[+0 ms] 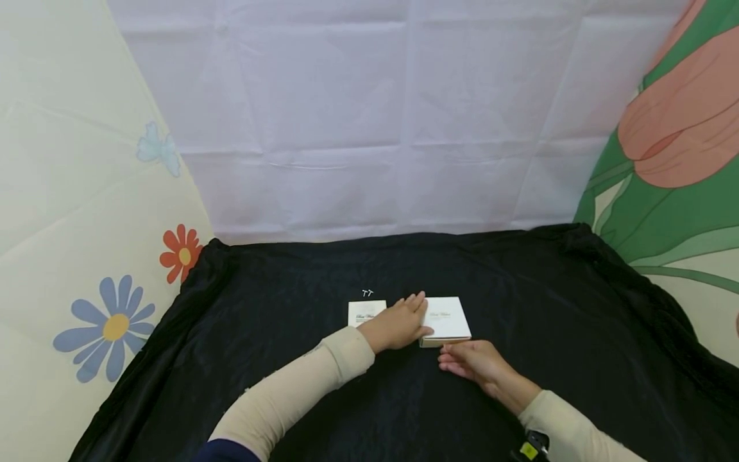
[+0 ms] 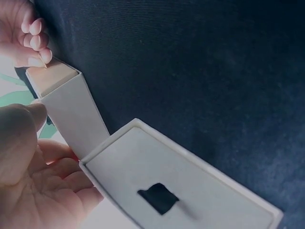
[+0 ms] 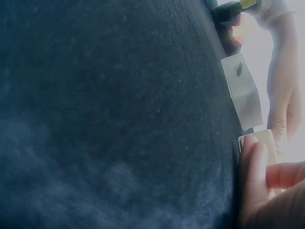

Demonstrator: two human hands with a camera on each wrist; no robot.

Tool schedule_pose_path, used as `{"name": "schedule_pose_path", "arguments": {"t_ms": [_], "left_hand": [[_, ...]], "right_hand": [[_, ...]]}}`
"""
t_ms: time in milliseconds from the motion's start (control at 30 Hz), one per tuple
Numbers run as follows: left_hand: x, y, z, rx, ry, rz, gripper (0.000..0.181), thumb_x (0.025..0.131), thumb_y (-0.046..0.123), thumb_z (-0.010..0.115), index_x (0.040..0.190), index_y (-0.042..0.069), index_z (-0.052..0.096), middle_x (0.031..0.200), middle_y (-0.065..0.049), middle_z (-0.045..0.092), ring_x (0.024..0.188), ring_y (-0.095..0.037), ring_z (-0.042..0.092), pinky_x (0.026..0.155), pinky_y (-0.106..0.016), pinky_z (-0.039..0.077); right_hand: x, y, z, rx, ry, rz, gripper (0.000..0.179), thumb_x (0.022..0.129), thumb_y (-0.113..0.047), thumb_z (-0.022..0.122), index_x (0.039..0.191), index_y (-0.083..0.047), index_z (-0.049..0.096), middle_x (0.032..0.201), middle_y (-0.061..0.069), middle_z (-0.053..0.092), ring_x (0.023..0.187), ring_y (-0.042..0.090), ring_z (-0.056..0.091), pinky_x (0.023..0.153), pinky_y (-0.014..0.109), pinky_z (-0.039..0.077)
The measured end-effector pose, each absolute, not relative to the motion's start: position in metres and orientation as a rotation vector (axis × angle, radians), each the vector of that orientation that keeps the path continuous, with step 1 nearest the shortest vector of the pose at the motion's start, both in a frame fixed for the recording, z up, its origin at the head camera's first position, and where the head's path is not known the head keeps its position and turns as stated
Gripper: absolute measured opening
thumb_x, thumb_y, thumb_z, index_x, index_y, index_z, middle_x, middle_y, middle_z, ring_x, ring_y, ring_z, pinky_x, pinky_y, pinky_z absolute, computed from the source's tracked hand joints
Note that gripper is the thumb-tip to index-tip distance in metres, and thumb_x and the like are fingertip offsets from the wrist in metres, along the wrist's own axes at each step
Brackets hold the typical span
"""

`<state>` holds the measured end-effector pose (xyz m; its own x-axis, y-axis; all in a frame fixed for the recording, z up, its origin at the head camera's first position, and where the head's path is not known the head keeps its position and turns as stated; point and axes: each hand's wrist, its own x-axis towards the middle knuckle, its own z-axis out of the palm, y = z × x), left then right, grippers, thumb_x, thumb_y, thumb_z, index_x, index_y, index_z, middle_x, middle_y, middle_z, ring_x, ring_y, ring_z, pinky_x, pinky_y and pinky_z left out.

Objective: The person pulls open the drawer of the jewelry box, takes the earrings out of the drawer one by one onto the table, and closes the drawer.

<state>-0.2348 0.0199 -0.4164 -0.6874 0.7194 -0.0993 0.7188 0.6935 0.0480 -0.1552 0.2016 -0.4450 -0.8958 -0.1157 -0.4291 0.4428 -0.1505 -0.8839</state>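
A flat white box (image 1: 447, 317) with faint print on its top lies on the black cloth, its beige inner end (image 2: 59, 78) facing the near side. My left hand (image 1: 398, 323) holds this box along its left side, thumb near the front corner. At the front end is my right hand (image 1: 473, 364); the left wrist view has its fingertips pinching a thin tab there. Beside the left hand stands a second white box (image 1: 360, 309), partly hidden by the wrist. Its rimmed face (image 2: 128, 162) has a dark opening.
Two tiny white T-shaped pieces (image 1: 367, 293) lie behind the second box. Black cloth (image 1: 323, 269) covers the table, and a white sheet (image 1: 375, 128) hangs at the back. A black band device (image 1: 531, 444) sits on the right wrist.
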Motion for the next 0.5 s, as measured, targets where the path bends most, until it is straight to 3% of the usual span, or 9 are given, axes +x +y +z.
{"name": "schedule_pose_path", "arguments": {"t_ms": [500], "left_hand": [[-0.2344, 0.0194, -0.4176, 1.198, 2.801, -0.014, 0.064, 0.102, 0.044, 0.04, 0.148, 0.001, 0.032, 0.157, -0.013, 0.025, 0.142, -0.025, 0.029, 0.115, -0.035, 0.026]], "right_hand": [[-0.1503, 0.2019, -0.4439, 0.364, 1.755, -2.101, 0.028, 0.095, 0.0, 0.048, 0.114, 0.021, 0.053, 0.077, 0.006, 0.071, 0.071, 0.013, 0.07, 0.069, 0.022, 0.056]]}}
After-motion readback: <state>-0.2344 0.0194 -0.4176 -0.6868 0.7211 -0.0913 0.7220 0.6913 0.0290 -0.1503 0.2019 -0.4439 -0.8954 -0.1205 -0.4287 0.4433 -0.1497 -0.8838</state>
